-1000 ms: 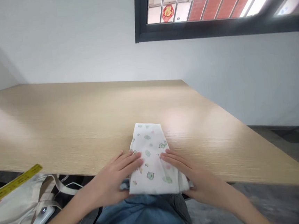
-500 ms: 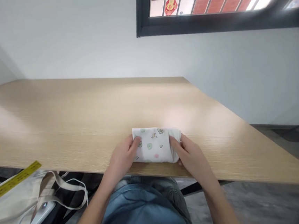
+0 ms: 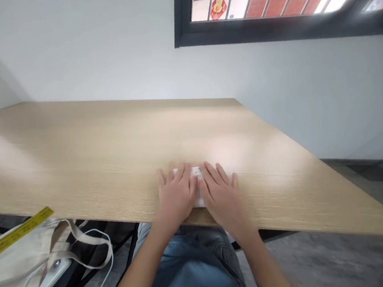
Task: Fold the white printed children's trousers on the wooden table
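A folded white cloth (image 3: pixel 199 200) with a small print lies near the front edge of the wooden table (image 3: pixel 111 146). Both palms face down on top of it, so only a narrow strip shows between them. My left hand (image 3: pixel 178 196) covers its left part, fingers spread and pointing away from me. Over the right part lies my right hand (image 3: pixel 221 194), also flat with fingers apart. The thumbs almost meet in the middle.
Below the table's left front edge sits a cream fabric bag (image 3: pixel 24 261) with looped straps and a white cable. A yellow measuring strip (image 3: pixel 20 232) juts up there. A wall with a dark-framed window (image 3: pixel 268 29) stands behind the table.
My hands have let go of the cloth's two sides and moved inward on top of it, now flat. The cloth is mostly covered and stays in about the same place.
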`<move>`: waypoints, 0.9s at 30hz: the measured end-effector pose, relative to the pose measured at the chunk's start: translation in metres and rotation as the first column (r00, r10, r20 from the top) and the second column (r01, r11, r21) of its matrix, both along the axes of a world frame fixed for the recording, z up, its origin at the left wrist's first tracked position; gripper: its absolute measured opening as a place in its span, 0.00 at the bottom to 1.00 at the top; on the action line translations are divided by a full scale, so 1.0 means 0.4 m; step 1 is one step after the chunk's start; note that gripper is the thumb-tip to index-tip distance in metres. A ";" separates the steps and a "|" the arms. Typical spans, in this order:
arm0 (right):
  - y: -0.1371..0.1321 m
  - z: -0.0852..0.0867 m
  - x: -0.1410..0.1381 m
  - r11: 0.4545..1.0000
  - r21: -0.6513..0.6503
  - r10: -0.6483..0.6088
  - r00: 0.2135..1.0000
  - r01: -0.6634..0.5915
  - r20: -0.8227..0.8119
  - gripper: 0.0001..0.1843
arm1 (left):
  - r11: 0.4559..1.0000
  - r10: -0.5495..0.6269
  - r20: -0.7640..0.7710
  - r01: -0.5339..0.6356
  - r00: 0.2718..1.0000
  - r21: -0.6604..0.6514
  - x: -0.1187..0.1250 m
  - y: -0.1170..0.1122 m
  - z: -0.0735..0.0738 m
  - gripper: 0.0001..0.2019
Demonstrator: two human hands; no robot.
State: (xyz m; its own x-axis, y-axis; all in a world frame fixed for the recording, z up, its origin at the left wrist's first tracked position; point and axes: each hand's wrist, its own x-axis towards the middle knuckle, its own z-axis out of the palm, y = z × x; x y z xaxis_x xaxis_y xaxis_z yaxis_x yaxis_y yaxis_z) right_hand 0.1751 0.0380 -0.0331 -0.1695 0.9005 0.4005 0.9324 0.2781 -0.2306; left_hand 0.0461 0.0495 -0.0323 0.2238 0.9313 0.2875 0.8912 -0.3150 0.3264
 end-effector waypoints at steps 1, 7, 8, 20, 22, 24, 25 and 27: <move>0.000 -0.003 0.019 0.999 -0.049 0.009 0.999 -0.011 -0.036 0.25 | 0.999 0.010 0.000 -0.010 1.000 -0.052 -0.018 -0.006 -0.011 0.21; -0.088 0.008 0.125 0.985 -0.002 -0.165 0.955 0.170 -0.247 0.25 | 0.995 0.063 0.136 -0.052 0.989 -0.083 -0.138 -0.047 -0.031 0.24; -0.113 0.008 0.120 0.982 0.046 -0.162 0.949 0.181 -0.270 0.22 | 0.993 0.089 0.174 -0.074 0.981 -0.089 -0.137 -0.040 -0.019 0.25; -0.083 -0.026 0.013 0.998 0.054 -0.012 0.947 0.031 -0.320 0.14 | 0.888 -0.048 0.556 0.290 0.830 -0.356 -0.079 0.023 0.041 0.13; -0.041 -0.014 0.015 0.999 -0.042 -0.020 0.955 0.007 -0.297 0.13 | 0.811 0.085 0.678 0.345 0.730 -0.473 -0.098 -0.021 0.027 0.15; -0.012 -0.003 0.005 0.995 -0.093 0.018 0.968 -0.043 -0.248 0.10 | 0.765 0.213 0.738 0.360 0.641 -0.534 -0.110 -0.048 0.016 0.18; -0.003 0.000 -0.003 0.993 -0.108 0.030 0.975 -0.055 -0.219 0.09 | 0.761 0.253 0.751 0.354 0.611 -0.544 -0.113 -0.053 0.013 0.19; 0.006 0.001 -0.016 0.992 -0.113 0.039 0.982 -0.060 -0.184 0.08 | 0.762 0.287 0.744 0.326 0.604 -0.559 -0.114 -0.047 0.010 0.17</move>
State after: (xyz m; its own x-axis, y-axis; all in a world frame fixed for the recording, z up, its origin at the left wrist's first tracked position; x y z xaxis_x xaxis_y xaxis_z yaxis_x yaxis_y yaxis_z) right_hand 0.1688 0.0404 -0.0329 -0.1493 0.9354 0.3204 0.8581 0.2836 -0.4280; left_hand 0.0003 0.0307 -0.0285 0.2294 0.9410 -0.2488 0.1979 0.2051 0.9585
